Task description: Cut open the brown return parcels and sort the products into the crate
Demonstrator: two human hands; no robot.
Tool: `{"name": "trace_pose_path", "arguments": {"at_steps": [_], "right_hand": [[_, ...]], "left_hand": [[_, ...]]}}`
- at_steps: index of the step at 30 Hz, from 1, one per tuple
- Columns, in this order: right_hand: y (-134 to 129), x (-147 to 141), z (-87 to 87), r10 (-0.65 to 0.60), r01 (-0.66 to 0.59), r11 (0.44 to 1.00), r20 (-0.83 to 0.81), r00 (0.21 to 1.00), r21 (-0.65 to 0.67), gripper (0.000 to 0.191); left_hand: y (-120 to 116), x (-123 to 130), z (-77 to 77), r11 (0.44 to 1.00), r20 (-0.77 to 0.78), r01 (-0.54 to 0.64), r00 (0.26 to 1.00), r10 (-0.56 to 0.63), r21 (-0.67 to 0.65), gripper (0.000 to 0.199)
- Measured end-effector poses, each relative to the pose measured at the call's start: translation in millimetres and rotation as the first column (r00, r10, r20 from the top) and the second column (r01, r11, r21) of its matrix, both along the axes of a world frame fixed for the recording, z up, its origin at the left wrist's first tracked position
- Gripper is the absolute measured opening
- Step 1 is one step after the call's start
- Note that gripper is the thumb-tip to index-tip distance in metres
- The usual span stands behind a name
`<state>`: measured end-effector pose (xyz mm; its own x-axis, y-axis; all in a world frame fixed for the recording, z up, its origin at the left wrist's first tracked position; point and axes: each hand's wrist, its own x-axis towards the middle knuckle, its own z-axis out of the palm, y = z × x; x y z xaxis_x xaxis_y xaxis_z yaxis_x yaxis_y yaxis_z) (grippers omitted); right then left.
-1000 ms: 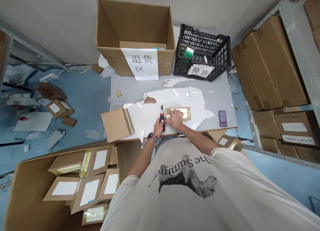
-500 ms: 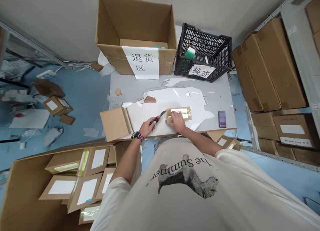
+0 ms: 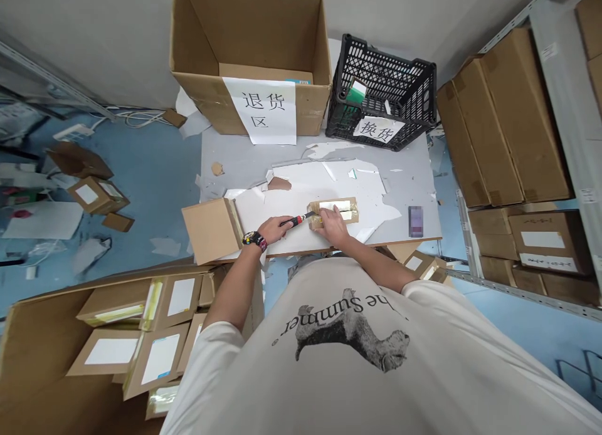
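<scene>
My left hand (image 3: 274, 230), with a dark, colourful watch at the wrist, is closed round a red and black utility knife (image 3: 296, 221). The knife's blade points right and meets the near-left end of a small taped cardboard box (image 3: 350, 216). White labels and shiny tape cover the box's top. My right hand (image 3: 334, 227) presses down on the box, its fingers curled over the left half and the near edge. The exact contact between blade and tape is too small to make out. A larger brown carton (image 3: 207, 231) stands to the left of my left hand.
Along the table's back stand a large open carton (image 3: 301, 118) with a paper sign and a black plastic crate (image 3: 414, 103). A phone-like object (image 3: 416, 221) lies at the right. A big box of parcels (image 3: 37, 335) stands lower left; shelved cartons (image 3: 522, 121) line the right.
The knife has moved right, so its blade now reaches the small box and my right fingers. My right hand stays on the box. The whole view has shifted slightly.
</scene>
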<state>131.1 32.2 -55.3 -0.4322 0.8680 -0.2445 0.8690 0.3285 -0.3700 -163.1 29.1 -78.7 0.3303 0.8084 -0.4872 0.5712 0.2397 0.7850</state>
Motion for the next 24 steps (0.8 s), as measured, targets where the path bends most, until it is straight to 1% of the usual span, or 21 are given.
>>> {"name": "trace_pose_path", "arguments": {"at_steps": [3, 6, 8, 11, 14, 16, 20, 22, 24], "right_hand": [[0, 1, 0.3, -0.007, 0.007, 1.0, 0.004, 1.0, -0.007, 0.047], [0, 3, 1.2, 0.017, -0.017, 1.0, 0.019, 1.0, -0.006, 0.053], [0, 5, 2.4, 0.049, -0.049, 0.999, 0.027, 0.998, -0.003, 0.056], [1, 8, 4.6, 0.072, -0.072, 0.997, 0.03, 0.997, -0.001, 0.055], [2, 11, 6.9, 0.065, -0.065, 0.998, 0.026, 0.998, -0.001, 0.057], [2, 12, 8.8, 0.078, -0.078, 0.997, 0.01, 0.997, -0.007, 0.062], [2, 12, 13.4, 0.111, -0.111, 0.994, 0.0, 0.994, -0.02, 0.07], [1, 11, 16.2, 0.113, -0.113, 0.993, 0.015, 0.993, -0.024, 0.068], [-1, 11, 19.1, 0.119, -0.118, 0.993, 0.019, 0.993, -0.023, 0.061]], "left_hand": [[1, -2, 4.4, 0.998, 0.019, 0.036, 0.999, -0.035, -0.052, 0.064], [-3, -1, 6.2, 0.995, 0.039, 0.035, 0.999, -0.032, -0.092, 0.066], [-3, -1, 6.5, 0.995, 0.031, 0.024, 0.999, -0.021, -0.096, 0.066], [1, -1, 7.9, 0.997, 0.001, 0.029, 1.0, -0.029, -0.075, 0.063], [1, -2, 9.6, 0.996, 0.035, 0.044, 0.999, -0.042, -0.075, 0.06], [-7, -4, 9.3, 0.996, 0.074, 0.033, 0.997, -0.026, -0.089, 0.061], [-27, -3, 5.2, 0.994, 0.109, -0.043, 0.993, 0.054, -0.099, 0.067], [-35, -3, 4.0, 0.994, 0.113, -0.067, 0.991, 0.077, -0.091, 0.07], [-40, -2, 4.7, 0.995, 0.093, -0.078, 0.992, 0.084, -0.068, 0.071]]}}
